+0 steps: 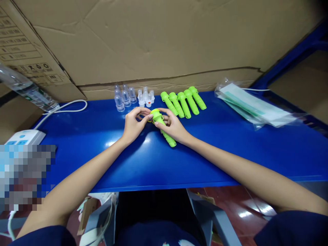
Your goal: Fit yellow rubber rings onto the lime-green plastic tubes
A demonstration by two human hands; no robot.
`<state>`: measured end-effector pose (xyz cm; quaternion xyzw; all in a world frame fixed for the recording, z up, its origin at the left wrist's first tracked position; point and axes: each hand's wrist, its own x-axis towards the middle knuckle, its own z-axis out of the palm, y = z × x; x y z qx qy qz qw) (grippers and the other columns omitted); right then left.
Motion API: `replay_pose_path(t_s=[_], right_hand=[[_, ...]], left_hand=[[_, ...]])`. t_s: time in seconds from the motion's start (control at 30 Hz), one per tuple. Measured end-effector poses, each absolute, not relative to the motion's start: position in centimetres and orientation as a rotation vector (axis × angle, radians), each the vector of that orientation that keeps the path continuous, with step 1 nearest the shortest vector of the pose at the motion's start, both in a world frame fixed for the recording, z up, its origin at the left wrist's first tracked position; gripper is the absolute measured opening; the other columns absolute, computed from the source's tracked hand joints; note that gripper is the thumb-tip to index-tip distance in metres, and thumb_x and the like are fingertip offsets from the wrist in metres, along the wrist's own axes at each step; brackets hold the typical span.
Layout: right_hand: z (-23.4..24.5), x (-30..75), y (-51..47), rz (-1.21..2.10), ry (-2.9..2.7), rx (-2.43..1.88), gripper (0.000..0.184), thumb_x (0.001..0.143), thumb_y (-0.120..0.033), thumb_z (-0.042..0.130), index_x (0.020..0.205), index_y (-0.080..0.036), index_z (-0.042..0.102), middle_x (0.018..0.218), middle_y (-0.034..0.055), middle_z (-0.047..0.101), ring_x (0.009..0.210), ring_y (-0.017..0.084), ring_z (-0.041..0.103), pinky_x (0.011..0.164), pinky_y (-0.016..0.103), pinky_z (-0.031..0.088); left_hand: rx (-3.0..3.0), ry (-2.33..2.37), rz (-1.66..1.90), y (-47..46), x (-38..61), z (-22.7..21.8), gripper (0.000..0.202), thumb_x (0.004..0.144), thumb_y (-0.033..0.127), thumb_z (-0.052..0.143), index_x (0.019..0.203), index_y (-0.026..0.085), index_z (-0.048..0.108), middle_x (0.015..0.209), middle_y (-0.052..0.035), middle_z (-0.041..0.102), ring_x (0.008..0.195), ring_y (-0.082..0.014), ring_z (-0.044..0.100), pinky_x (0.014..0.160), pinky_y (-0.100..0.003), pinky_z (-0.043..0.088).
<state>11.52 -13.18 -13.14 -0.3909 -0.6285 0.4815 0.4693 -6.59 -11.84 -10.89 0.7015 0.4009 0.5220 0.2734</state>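
Mid-frame, I saw the green tube between the hands: right hand clasped round it, left hand at its top, grip unclear.

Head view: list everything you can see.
Table: 1, blue, centre
Held handle: 1, lime green, centre
Row handles: 5, lime green, back centre-right
Clear caps: about 6, transparent, back centre-left
Translucent pieces: about 5, whitish, back centre
Packets: count unclear, white and green, right
Bottle: 1, clear, far left
Power strip: 1, white-blue, left
Cable: at least 1, white, left
Cardboard: at least 1, brown, behind table
Floor: 1, reddish, below table
Frame pieces: several, grey, below table
Sleeves: 2, navy, bottom corners
Left hand: 1, bare, centre
Right hand: 1, bare, around held handle
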Motion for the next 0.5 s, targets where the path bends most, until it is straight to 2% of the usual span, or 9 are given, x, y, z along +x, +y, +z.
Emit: replay_pose_path(t_s=[0.2,0.5], right_hand=[[-13.16,11.52,-13.27,1.192,-1.511,-0.979,0.058,0.072,-0.042,0.078,0.117,-0.025,0.045,0.102,0.0057,0.074,0.086,0.023,0.075,0.069,0.037,0.062],[-13.06,11.66,-13.43,1.169,-1.55,-0.973,0.053,0.072,-0.039,0.079,0.114,-0.026,0.048,0.096,0.003,0.073,0.076,0.021,0.072,0.061,0.035,0.059]], left_hand=[[1.855,1.05,1.379,-11.7,-6.78,-10.68,0.012,0.081,0.027,0.076,0.088,0.017,0.074,0.088,-0.0048,0.077,0.079,-0.0147,0.07,0.066,-0.024,0.049],[1.834,1.064,1.307,-11.71,-6.98,-10.64,0.011,0.08,0.026,0.078,0.086,0.017,0.074,0.088,-0.0048,0.077,0.078,-0.015,0.07,0.068,-0.026,0.049]])
